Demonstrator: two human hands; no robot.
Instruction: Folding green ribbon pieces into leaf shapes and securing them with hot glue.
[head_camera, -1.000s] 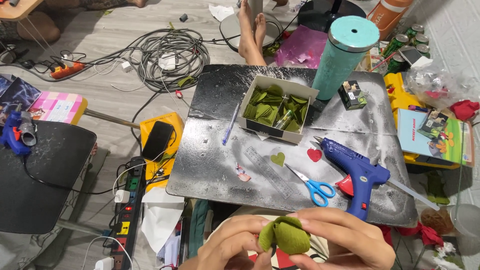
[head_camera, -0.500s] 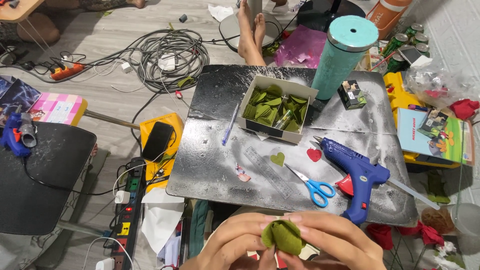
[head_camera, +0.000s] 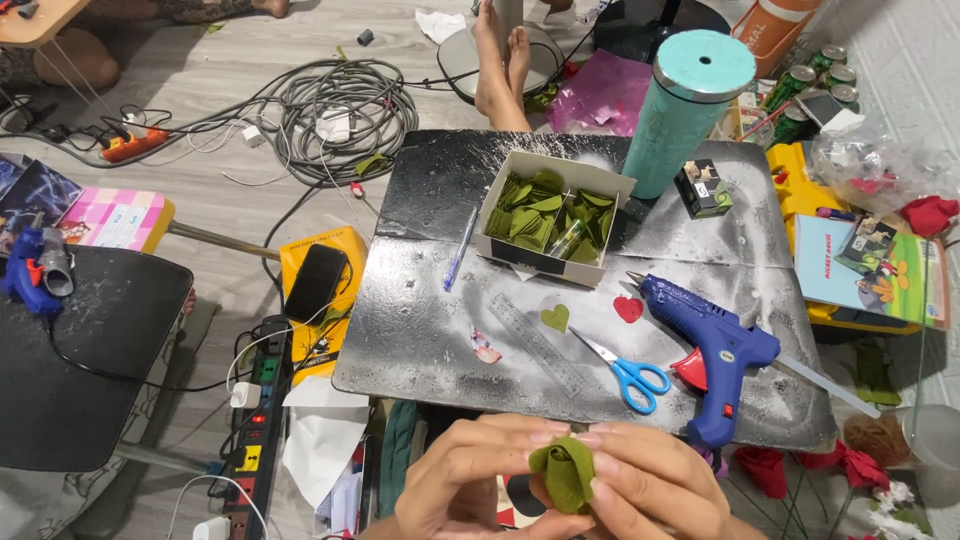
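My left hand (head_camera: 470, 480) and my right hand (head_camera: 640, 490) meet at the bottom edge of the view, both pinching a small rolled green felt piece (head_camera: 563, 472) between their fingertips. They hover just in front of a low black table (head_camera: 420, 330). On it lie a blue glue gun (head_camera: 705, 345), blue-handled scissors (head_camera: 625, 372), a clear ruler (head_camera: 535, 342), a green heart cutout (head_camera: 555, 318) and a red heart cutout (head_camera: 628, 309). A white box (head_camera: 553, 213) filled with green felt petals sits further back.
A tall teal tumbler (head_camera: 685, 110) and a small dark box (head_camera: 703, 188) stand at the table's far side. A pen (head_camera: 460, 250) lies left of the white box. Cables, a power strip (head_camera: 255, 400) and a phone (head_camera: 315, 282) crowd the floor left. Someone's bare feet (head_camera: 503, 60) rest beyond.
The green felt piece has been rolled tighter and now sits lower in my fingers. My hands have shifted slightly down. Nothing on the table has moved.
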